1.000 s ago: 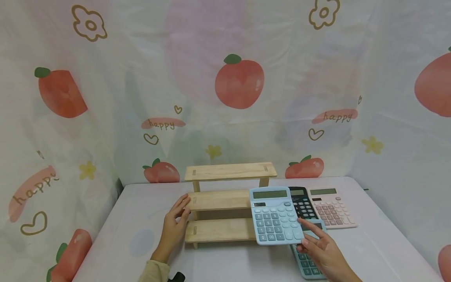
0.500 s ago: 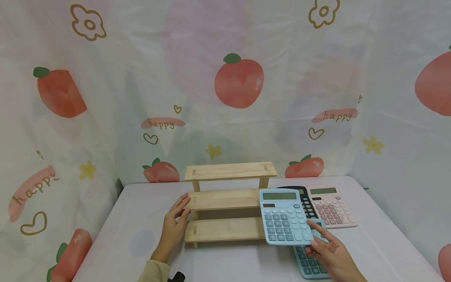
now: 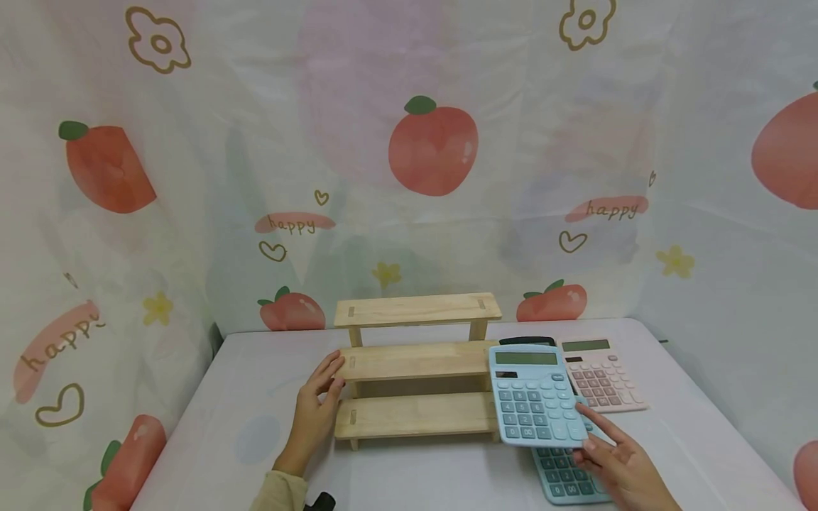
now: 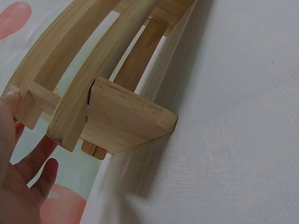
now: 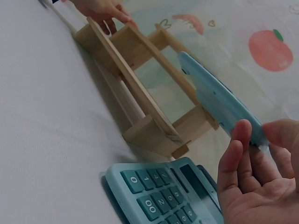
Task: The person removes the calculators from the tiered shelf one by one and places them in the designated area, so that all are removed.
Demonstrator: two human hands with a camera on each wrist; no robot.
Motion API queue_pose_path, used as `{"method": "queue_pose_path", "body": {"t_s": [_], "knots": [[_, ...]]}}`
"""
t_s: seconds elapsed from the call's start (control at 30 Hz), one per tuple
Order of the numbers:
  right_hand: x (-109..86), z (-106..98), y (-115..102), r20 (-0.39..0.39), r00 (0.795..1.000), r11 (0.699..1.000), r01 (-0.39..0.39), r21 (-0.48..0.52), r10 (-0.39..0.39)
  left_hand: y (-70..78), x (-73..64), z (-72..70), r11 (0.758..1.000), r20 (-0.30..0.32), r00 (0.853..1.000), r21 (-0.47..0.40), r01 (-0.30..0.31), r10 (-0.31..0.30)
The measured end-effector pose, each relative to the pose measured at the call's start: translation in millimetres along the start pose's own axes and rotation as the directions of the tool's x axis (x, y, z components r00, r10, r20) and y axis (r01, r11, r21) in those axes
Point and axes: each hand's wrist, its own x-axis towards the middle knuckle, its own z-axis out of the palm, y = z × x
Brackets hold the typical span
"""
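A light-blue calculator (image 3: 537, 397) is held up at the right end of a three-tier wooden rack (image 3: 415, 362), its keys facing the head camera. My right hand (image 3: 626, 461) pinches its lower right edge between thumb and fingers; the right wrist view shows the raised calculator (image 5: 219, 98) side-on, tilted. Beneath it a second blue calculator (image 3: 565, 475) lies on the table, partly covered. My left hand (image 3: 313, 411) holds the left end of the rack's middle shelf. From the left wrist, fingers (image 4: 39, 156) show beside the shelf ends.
A pink calculator (image 3: 607, 376) lies on the white table (image 3: 396, 475) at the right. Just left of it, a black calculator (image 3: 527, 341) is mostly hidden behind the raised one. A small black object (image 3: 322, 501) sits by the left sleeve. Patterned cloth (image 3: 434, 248) hangs around the table.
My right hand has moved rightward with the light-blue calculator, uncovering more of the rack's right end and hiding more of the black calculator. The left hand and rack have stayed in place.
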Motion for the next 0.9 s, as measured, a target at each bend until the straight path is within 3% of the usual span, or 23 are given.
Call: {"method": "queue_pose_path", "body": {"t_s": [0.27, 0.5, 0.73, 0.9], "knots": [[-6.0, -12.4, 0.9, -0.043, 0.997, 0.998, -0.068, -0.008, 0.067, 25.9, -1.2, -4.1, 0.999, 0.015, 1.000, -0.030, -0.012, 0.013], [-8.8, -21.7, 0.5, -0.062, 0.997, 0.998, -0.050, -0.047, 0.047, 25.6, -0.9, -3.8, 0.999, 0.011, 1.000, -0.035, -0.004, 0.004], [-11.3, -35.5, -0.7, -0.022, 1.000, 1.000, 0.007, -0.022, -0.007, 25.3, -0.6, -4.3, 0.999, 0.013, 1.000, -0.036, -0.002, 0.002], [-12.7, -44.2, -2.0, -0.066, 0.998, 0.998, -0.011, -0.058, 0.007, 25.5, -0.4, -3.8, 1.000, 0.008, 1.000, -0.030, 0.004, -0.003]]}}
